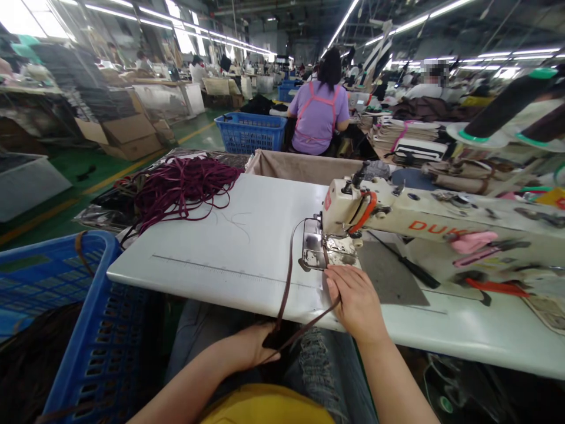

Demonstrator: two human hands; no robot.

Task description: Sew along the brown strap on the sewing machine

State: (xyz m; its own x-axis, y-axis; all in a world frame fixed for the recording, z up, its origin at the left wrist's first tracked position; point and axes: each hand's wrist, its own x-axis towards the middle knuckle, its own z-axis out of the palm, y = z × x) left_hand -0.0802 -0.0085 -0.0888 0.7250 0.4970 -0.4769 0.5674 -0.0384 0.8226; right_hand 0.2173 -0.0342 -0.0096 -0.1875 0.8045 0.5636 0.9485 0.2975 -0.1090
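Observation:
A narrow brown strap runs in a loop from the sewing machine down past the table's front edge. My right hand lies on the table just in front of the needle plate, its thumb and fingers closed on the strap close to the presser foot. Below the edge, over the lap, my left hand is closed around the strap's lower lengths. Its fingertips are partly hidden by the strap and by shadow.
A heap of maroon straps lies at the table's left end. Beside it stands a blue basket with dark material inside. A black-handled tool rests under the machine arm. Ahead, a person in purple sits near another blue basket.

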